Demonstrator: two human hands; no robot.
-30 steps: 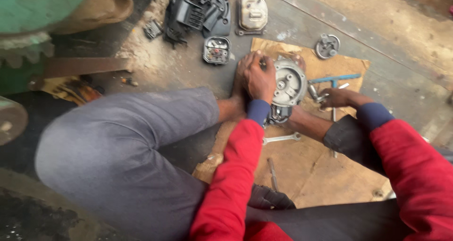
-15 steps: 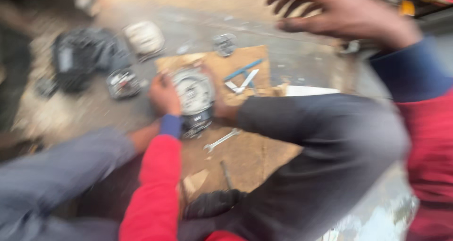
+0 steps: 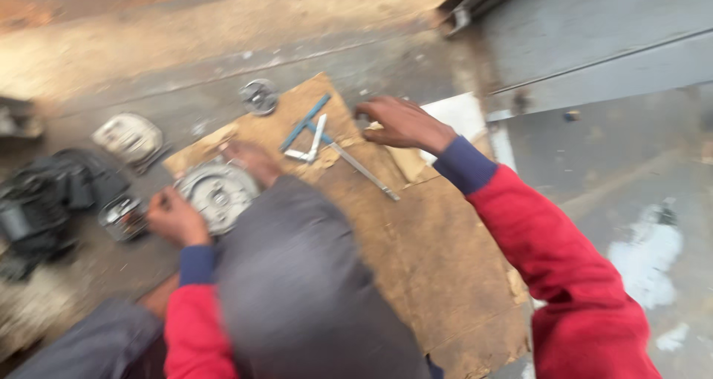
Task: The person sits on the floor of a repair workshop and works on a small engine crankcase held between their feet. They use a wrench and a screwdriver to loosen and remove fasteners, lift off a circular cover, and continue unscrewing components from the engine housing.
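matt metal housing point(image 3: 217, 192), rough cardboard sheet point(image 3: 438, 230)

Both arms in red long sleeves, soft knit-looking fabric, plain, no print visible. Dark blue ribbed cuffs at each wrist: one on the left sleeve point(image 3: 194, 327), one on the right sleeve point(image 3: 564, 275). Right cuff wider and clearly ribbed; left cuff shorter, partly hidden behind the knee. Left hand point(image 3: 175, 217) and right hand point(image 3: 403, 123) bare, no gloves, no rings or watch discernible. Grey trousers point(image 3: 312, 297), smooth plain cloth, raised knee filling the lower middle; second grey leg at the lower left corner. Motion blur throughout, so seams, stitching and buttons unreadable.
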